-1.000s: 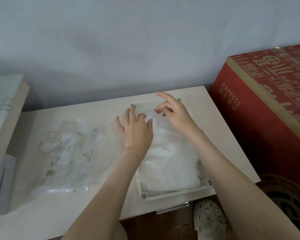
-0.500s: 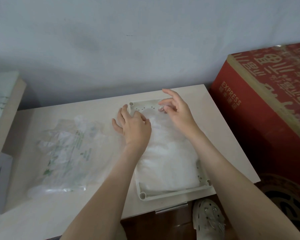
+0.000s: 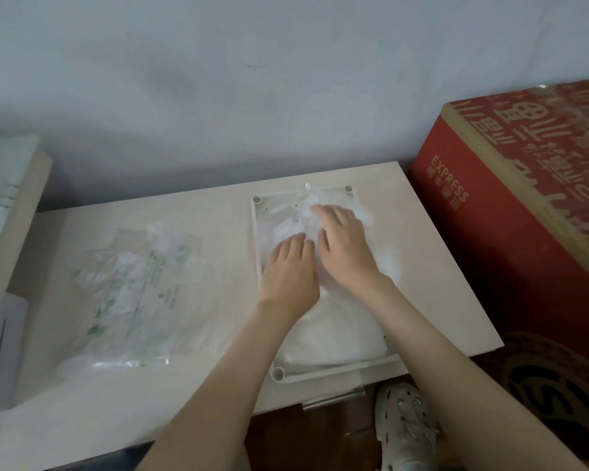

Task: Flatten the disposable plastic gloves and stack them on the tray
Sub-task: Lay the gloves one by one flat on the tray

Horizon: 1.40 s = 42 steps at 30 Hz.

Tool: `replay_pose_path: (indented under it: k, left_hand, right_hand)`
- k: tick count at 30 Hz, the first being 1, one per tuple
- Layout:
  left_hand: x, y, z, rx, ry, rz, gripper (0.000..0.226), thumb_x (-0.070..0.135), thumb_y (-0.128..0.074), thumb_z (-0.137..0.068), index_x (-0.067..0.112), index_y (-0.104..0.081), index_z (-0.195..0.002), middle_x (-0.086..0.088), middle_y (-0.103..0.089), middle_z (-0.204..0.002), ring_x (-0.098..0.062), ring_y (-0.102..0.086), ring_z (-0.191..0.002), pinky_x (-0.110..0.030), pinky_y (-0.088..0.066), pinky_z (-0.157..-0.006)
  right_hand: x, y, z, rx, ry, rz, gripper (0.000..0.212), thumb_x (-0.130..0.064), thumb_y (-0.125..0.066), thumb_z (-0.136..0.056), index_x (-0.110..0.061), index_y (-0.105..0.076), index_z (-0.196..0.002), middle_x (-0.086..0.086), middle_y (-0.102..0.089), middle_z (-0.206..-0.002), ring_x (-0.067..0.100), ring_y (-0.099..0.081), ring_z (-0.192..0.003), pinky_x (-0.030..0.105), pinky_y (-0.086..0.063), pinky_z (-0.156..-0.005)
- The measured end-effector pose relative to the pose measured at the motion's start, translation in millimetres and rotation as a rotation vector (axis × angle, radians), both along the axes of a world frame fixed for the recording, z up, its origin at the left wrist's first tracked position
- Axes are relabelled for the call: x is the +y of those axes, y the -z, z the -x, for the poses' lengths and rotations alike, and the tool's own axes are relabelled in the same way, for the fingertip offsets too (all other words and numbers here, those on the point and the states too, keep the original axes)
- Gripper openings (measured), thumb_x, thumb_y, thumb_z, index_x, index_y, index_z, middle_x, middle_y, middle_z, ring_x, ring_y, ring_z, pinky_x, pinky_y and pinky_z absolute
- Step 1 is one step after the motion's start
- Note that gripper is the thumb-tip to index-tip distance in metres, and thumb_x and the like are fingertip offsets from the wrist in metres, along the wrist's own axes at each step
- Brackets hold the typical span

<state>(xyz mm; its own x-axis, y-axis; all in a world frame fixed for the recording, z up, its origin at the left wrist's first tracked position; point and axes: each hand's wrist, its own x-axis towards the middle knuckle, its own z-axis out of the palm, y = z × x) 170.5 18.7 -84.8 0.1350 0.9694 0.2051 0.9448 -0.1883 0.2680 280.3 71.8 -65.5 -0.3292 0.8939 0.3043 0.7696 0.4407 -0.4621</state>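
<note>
Thin glossy plastic gloves [image 3: 334, 338], matt plastic tray [image 3: 256, 232], smooth pale table [image 3: 218, 205].

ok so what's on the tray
A pile of gloves fills the tray, left hand and right hand pressing flat on top. The pile hides most of the tray floor.

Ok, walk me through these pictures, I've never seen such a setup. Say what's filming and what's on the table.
There is no machine: a person works with bare hands, and one camera worn on their head looks down at them. On the pale table stands a white tray holding a stack of thin plastic gloves. The left hand and right hand lie flat on the stack, pressing it smooth; neither grips anything. Left of the tray lies a clear bag printed in green. A red box stands on the right.
</note>
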Motion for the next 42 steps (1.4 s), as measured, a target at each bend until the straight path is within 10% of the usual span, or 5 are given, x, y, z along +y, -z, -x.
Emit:
replay_pose_path:
  k: [12,25,31,36,42]
  left_hand:
    - [-16,5,-10,0.189,-0.043,0.477,0.067,0.048,-0.013,-0.102,0.010,0.014,-0.151,-0.006,0.020,-0.159,-0.018,0.018,-0.146,-0.035,0.011,-0.117]
    - [-21,-4,-21,0.209,-0.084,0.392,0.069,0.051,-0.018,-0.101,0.010,0.002,-0.153,-0.012,0.009,-0.160,-0.027,0.005,-0.148,-0.042,-0.001,-0.119]
    - [-33,-21,-4,0.002,-0.297,-0.040,0.043,0.031,-0.038,-0.087,0.005,-0.061,-0.112,-0.017,-0.061,-0.117,-0.036,-0.062,-0.096,-0.042,-0.051,-0.081]
    - [-56,-23,42,-0.090,-0.624,0.104,0.037,0.005,-0.042,-0.084,0.000,-0.050,-0.120,-0.022,-0.050,-0.116,-0.041,-0.051,-0.101,-0.046,-0.040,-0.084]
    - [-87,-17,88,0.064,-0.770,0.356,0.052,0.042,-0.044,-0.097,0.006,-0.030,-0.132,-0.013,-0.035,-0.133,-0.031,-0.036,-0.122,-0.040,-0.033,-0.097]
  right_hand:
    - [-21,23,-34,-0.655,0.058,0.208,0.067,-0.051,-0.001,-0.095,-0.020,-0.003,-0.154,0.002,-0.010,-0.162,0.018,-0.002,-0.149,0.047,0.019,-0.111]
    - [-22,-5,-58,-0.489,0.192,0.205,0.059,-0.040,-0.022,-0.103,-0.016,-0.003,-0.154,0.003,0.000,-0.162,0.019,0.006,-0.149,0.048,0.016,-0.114]
    - [-39,-20,-37,-0.438,0.043,0.116,0.061,-0.025,-0.039,-0.098,-0.014,-0.015,-0.153,0.005,-0.009,-0.161,0.020,-0.001,-0.149,0.045,0.010,-0.116]
    - [-58,-25,-2,-0.372,-0.101,0.138,0.056,-0.022,-0.038,-0.097,-0.017,-0.021,-0.150,0.001,-0.017,-0.158,0.016,-0.009,-0.146,0.040,0.005,-0.116]
    - [-80,-30,39,-0.288,-0.180,0.224,0.052,-0.020,-0.038,-0.097,-0.018,-0.027,-0.147,-0.003,-0.029,-0.151,0.015,-0.021,-0.141,0.039,0.003,-0.115]
